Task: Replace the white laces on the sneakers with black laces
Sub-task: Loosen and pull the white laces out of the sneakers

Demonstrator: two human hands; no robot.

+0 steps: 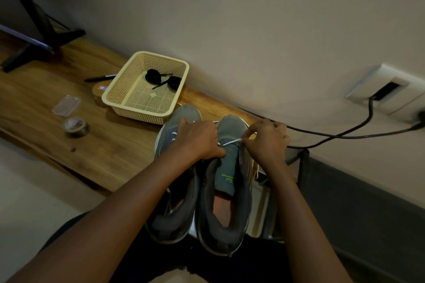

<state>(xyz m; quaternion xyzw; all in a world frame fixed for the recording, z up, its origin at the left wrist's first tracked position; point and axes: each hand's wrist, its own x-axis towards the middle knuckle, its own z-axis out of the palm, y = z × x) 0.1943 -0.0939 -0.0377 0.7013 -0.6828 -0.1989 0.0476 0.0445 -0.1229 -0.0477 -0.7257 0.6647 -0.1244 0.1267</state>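
Sneakers, two of them, grey, are lying side by side just in front of the cream basket (128, 89), their long axes running from the person toward the wall, toes pointing at the wall and heel openings facing the person. The left sneaker (171, 213) is sitting with its toe almost touching the basket's near corner; the right sneaker (226, 204) is lying just to the right of it, its tongue showing green lettering. The left hand (197, 140) is resting over the gap between the two shoes, its fingers curled down against the right sneaker's upper, though what they are gripping, if anything, is hidden. The right hand (266, 142) is pinching one white lace (230, 142) between thumb and fingers, the lace stretching taut across the right sneaker toward the left hand. Inside the basket two coiled black laces (162, 79) are lying near its far side, and nothing else is showing in it. Left of the basket on the wooden desk (46, 108) are one black marker (100, 78), one clear plastic case (66, 104) and one roll of tape (76, 126). One dark cable (345, 136) is running along the wall to the right of the basket.
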